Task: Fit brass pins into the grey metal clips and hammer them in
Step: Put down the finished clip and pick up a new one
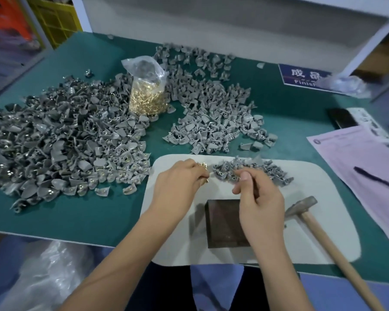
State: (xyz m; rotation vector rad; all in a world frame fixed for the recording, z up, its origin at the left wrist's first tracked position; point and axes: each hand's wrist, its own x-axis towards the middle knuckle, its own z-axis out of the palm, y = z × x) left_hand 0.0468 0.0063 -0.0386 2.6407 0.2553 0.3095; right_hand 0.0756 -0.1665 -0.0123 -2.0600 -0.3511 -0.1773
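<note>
Brass pins point(202, 167) sit bunched in the curled left hand point(177, 187); right hand point(259, 198) pinches something small, unclear what, near the grey clips point(252, 170).

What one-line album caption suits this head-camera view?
Left hand holding brass pins, right hand at grey clips; hammer lying idle.

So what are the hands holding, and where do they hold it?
The left hand grips a bunch of small brass pins in its curled fingers. The right hand pinches something small at its fingertips; what it is cannot be told.
</note>
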